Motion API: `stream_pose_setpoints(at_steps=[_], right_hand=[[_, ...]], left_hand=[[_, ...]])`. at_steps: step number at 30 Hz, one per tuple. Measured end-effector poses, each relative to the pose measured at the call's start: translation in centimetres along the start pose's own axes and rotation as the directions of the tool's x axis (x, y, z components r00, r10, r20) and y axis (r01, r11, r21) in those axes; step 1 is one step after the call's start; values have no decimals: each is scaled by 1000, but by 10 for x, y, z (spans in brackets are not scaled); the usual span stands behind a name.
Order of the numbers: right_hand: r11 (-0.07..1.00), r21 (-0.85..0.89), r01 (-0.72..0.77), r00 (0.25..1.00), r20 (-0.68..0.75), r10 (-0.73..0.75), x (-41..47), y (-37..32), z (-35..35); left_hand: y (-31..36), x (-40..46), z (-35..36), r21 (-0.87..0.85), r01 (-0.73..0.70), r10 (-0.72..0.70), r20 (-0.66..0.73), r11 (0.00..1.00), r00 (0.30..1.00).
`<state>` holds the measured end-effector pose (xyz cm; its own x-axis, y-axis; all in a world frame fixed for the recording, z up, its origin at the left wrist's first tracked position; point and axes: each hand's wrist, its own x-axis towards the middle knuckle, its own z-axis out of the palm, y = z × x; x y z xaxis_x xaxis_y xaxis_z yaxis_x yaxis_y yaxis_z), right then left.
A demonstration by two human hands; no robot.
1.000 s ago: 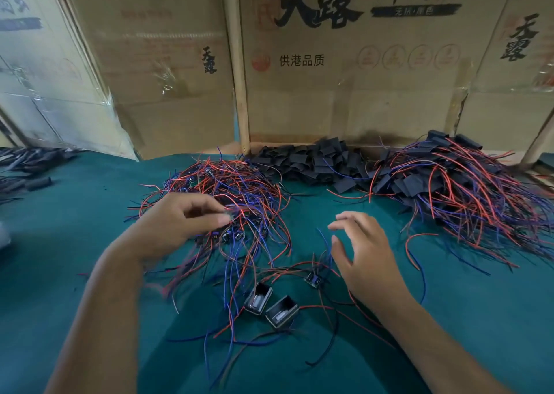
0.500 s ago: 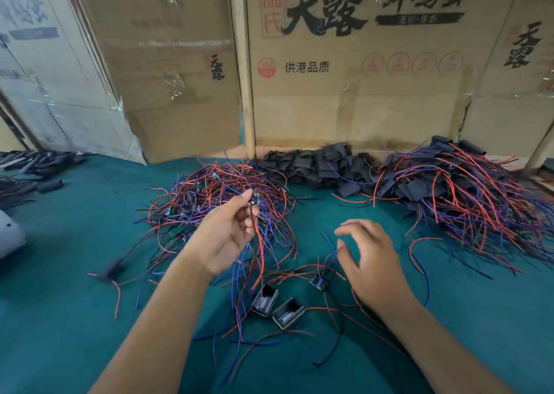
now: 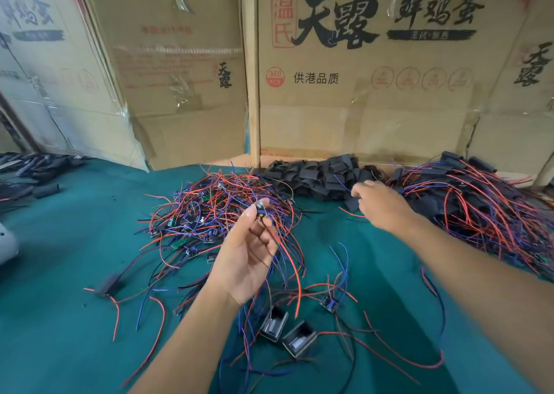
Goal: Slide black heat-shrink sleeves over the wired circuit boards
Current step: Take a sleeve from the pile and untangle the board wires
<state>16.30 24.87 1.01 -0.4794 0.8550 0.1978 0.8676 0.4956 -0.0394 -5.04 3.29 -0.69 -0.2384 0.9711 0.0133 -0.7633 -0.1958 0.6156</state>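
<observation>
1. Since the earlier frames we see the right hand [image 3: 382, 206] has left the spot near the loose wires in front of us and reached to the far pile of black sleeves [image 3: 317, 173], while the left hand [image 3: 248, 261] has lifted off the tangle of wired boards [image 3: 215, 210] with 1 piece in it.
2. The left hand is raised, palm toward us, with thumb and fingertips pinching a small circuit board [image 3: 260, 210]; its red, blue and black wires hang down past the palm.
3. The right hand lies palm down at the near edge of the sleeve pile, fingers curled among the sleeves; we cannot tell whether it has hold of one.
4. To the right of that pile lies a heap of sleeved boards [image 3: 467, 195] with red and blue wires trailing out.
5. Near us, 2 small black housings [image 3: 287, 330] lie side by side on the green table cover [image 3: 60, 318], with another loose board [image 3: 329, 303] just to their right among stray wires.
6. Flattened cardboard boxes [image 3: 374, 93] with printed characters stand along the back of the table.
</observation>
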Motion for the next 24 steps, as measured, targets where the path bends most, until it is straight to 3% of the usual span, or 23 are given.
stream_pose_setpoints(at_steps=[3,6,11,14,17,21,24], right_hand=[[1000,-23,10,993,116,-7,26,16,6],[999,40,33,999,7,-33,45,13,9],[990,-23,139,990,-19,-139,71,-13,23],[985,-90,147,978,-138,-158,83,-28,29],[985,-143,99,968,-216,-129,94,-43,31],[963,-270,-12,994,-104,-17,111,-57,31],[938,-346,-18,993,-118,-24,116,-57,35]], left_hand=[[0,1,0,105,-43,44,-7,994,999],[-2,-1,2,172,-65,65,1,983,998],[-9,1,1,224,-86,85,17,971,996],[-9,2,-1,213,-83,83,9,973,997],[-9,3,-3,217,-65,62,21,974,998],[-9,4,-7,222,-64,57,39,973,998],[-9,6,-9,209,-72,62,52,975,997]])
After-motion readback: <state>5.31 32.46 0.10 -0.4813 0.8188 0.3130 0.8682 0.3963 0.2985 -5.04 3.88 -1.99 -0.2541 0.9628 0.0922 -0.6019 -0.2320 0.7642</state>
